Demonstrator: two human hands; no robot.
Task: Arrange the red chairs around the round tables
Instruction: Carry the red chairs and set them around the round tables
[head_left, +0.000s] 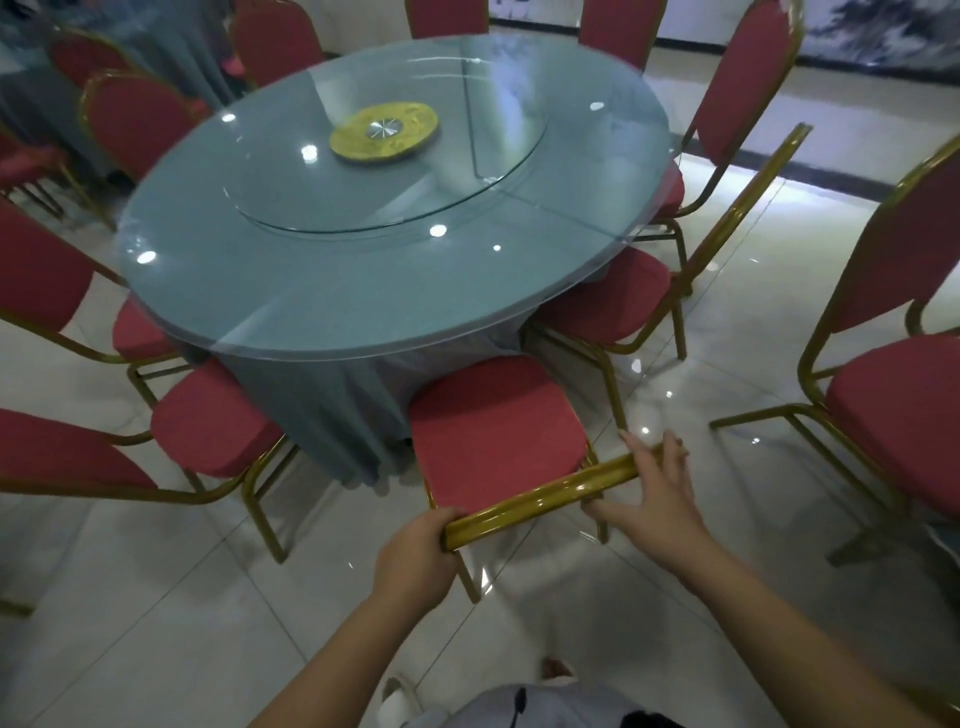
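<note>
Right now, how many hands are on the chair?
2: the left hand grips the left end of the rail of the chair; the right hand lies across its right end. Neither is hidden.

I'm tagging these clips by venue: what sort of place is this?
Probably a restaurant banquet hall: a big round table with a glass turntable, matching red chairs with gold frames ringed around it, and a polished tile floor.

Count: approx 12 red chairs (493, 431), some cut off at the edges. Round tables (311, 301): 1 full, 2nd partly in view top left. 1 glass turntable (415, 202), 1 gold hub (384, 130). 2 hands: left hand (415, 561), right hand (654, 499).
</note>
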